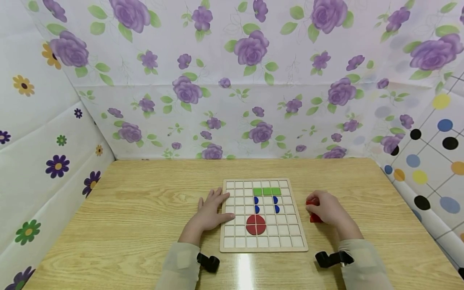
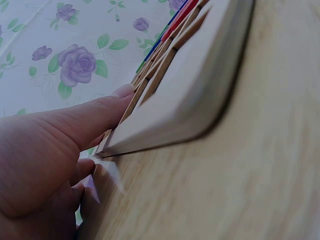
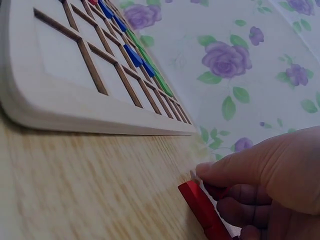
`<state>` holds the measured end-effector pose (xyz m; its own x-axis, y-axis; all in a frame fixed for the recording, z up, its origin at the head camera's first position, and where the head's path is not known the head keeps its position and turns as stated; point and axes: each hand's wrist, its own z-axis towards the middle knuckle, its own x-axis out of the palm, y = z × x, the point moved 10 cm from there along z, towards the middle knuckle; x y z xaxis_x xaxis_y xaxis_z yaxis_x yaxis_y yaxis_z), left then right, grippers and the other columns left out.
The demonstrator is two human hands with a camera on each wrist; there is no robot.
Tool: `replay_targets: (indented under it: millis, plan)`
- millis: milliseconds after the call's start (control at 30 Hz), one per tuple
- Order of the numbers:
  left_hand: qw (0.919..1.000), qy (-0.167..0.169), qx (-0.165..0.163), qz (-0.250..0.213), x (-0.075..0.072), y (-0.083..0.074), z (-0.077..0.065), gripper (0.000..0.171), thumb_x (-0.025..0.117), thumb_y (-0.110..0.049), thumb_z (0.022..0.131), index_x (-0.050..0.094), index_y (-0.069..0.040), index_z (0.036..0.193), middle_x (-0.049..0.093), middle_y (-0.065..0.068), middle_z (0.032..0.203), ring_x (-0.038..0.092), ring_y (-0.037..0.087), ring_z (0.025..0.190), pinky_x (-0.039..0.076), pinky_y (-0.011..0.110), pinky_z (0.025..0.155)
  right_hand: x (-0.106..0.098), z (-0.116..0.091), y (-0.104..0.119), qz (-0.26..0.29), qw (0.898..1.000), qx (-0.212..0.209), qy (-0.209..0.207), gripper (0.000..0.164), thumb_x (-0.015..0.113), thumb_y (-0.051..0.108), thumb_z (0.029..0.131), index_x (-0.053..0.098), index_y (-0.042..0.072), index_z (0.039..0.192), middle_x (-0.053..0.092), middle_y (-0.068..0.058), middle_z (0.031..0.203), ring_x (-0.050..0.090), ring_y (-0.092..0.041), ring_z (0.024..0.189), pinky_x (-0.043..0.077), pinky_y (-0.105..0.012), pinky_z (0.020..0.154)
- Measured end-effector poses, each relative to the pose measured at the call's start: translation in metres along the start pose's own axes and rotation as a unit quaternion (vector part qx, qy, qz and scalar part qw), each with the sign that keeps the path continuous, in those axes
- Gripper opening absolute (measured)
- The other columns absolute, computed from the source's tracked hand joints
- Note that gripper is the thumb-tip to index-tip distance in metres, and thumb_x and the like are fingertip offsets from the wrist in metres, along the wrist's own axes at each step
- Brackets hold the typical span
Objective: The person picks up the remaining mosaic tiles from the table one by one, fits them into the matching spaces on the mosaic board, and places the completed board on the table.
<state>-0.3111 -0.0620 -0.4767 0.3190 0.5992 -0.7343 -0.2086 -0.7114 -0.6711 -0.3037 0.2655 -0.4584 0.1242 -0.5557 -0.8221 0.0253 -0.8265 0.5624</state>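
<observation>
A wooden grid board (image 1: 264,249) lies flat on the table. Three green squares (image 1: 267,191) form a row near its top, several blue half-discs (image 1: 256,209) sit below them, and red quarter-discs (image 1: 255,224) make up a circle lower down. My left hand (image 1: 209,213) rests at the board's left edge, thumb and fingertips spread on the rim. To the right of the board, my right hand (image 1: 328,207) pinches a red piece (image 3: 218,191) between thumb and fingers; its shape is mostly hidden. More red pieces (image 3: 201,206) lie on the table under that hand.
The wooden table (image 1: 137,209) runs back to a flowered cloth wall (image 1: 232,108). A cloth with flowers (image 1: 36,193) stands at the left, and one with coloured dots (image 1: 427,161) at the right. Black wrist cameras (image 1: 208,262) are strapped over both sleeves.
</observation>
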Motion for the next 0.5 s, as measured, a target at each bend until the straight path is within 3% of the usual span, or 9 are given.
replay_targets:
  millis: [167,500]
  plan:
    - [1.0,0.0,0.001,-0.002,0.0003,0.0003,0.0002,0.072,0.067,-0.041,0.085,0.037,-0.019,0.147,0.014,0.009,0.159,0.0,0.033,0.147,-0.011,0.061,0.112,-0.0009,0.0005,0.0038,-0.002,1.0,-0.013,-0.006,0.027,0.063,0.017,0.09,0.064,0.002,0.112,0.065,-0.018,0.105,0.06,-0.029,0.094,0.05,-0.047,0.082]
    - [1.0,0.001,0.001,-0.002,0.0004,-0.0002,-0.0002,0.072,0.067,-0.042,0.086,0.037,-0.02,0.147,0.014,0.008,0.159,0.0,0.032,0.148,-0.011,0.06,0.112,-0.0041,0.0022,0.0076,0.02,0.999,-0.013,-0.022,0.023,0.063,0.019,0.091,0.063,0.004,0.107,0.064,-0.01,0.095,0.057,-0.021,0.084,0.048,-0.039,0.076]
